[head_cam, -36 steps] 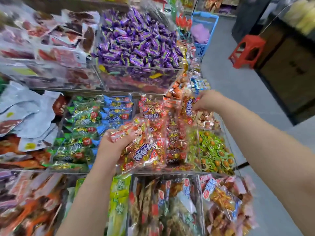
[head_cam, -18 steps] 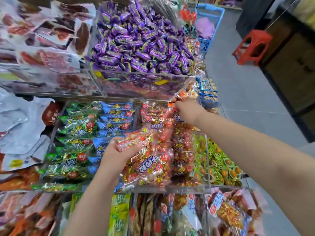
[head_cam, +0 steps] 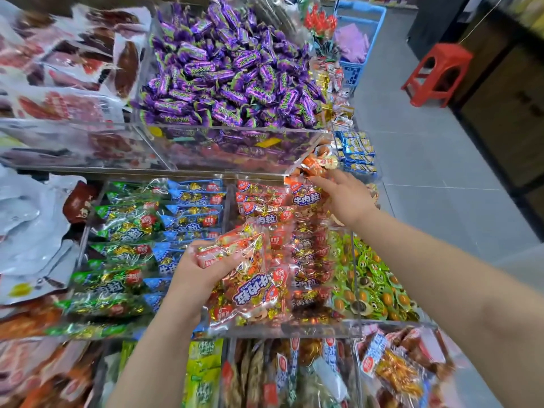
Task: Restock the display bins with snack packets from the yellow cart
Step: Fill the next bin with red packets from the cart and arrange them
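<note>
Left hand (head_cam: 203, 269) grips a bunch of red beef-cube packets (head_cam: 250, 278), thumb on top and fingers curled under. The bunch is held low over the front of the middle-tier clear bin (head_cam: 294, 329), centre compartment. More of the same red packets (head_cam: 265, 201) lie stacked in that compartment, back to front.

Right hand (head_cam: 347, 201) is at the back right corner of the same compartment, forearm coming in from the right. Its fingers look straight and point left, tips at the orange-wrapped snacks (head_cam: 316, 166) just under the upper bin's corner. It holds nothing that I can make out. There is blur there, so contact with the wrappers is probable, not certain.

Left compartment of the middle tier: green packets (head_cam: 123, 248) in rows, blue packets (head_cam: 194, 210) between them and the red ones. Right compartment, past a clear divider: small green-and-orange sweets (head_cam: 374, 278).

The upper tier bin is heaped with purple wrapped candies (head_cam: 229, 69). Left of it are flat clear-and-red meat packs (head_cam: 64, 69), blurred. Small blue packs (head_cam: 356, 151) sit in a side box to the right of the purple bin.

Lower tier: a yellow-green packet (head_cam: 203, 375), upright mixed packets, and orange snack bags (head_cam: 394, 369) at the right.

Grey tiled floor (head_cam: 426, 172) is on the right. On it, farther back, are a red plastic stool (head_cam: 438, 75) and a blue basket (head_cam: 359, 39).
</note>
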